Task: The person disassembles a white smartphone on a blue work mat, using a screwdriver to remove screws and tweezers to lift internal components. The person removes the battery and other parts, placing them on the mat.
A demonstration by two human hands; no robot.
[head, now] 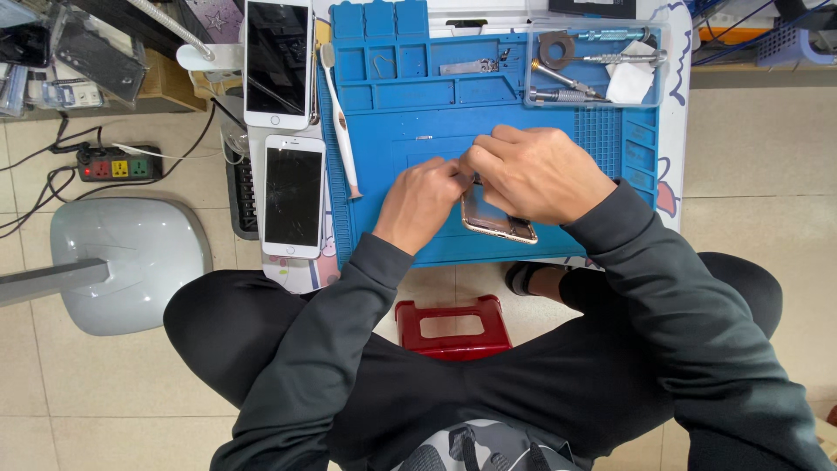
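Note:
A gold-edged phone point(497, 224) lies on the blue repair mat point(418, 113), near its front edge. My right hand point(540, 170) covers the phone's upper part and grips it. My left hand point(423, 201) is pinched at the phone's top left corner, fingertips touching those of the right hand. Whether the left fingers hold a small part or tool is hidden.
Two white phones point(294, 196) point(277, 61) lie left of the mat, beside a white pry tool point(340, 122). A clear tray point(593, 65) with screwdrivers and a tape roll sits at the mat's back right. A power strip point(118, 164), a grey lamp base point(131, 257) and a red stool point(453, 327) stand on the floor.

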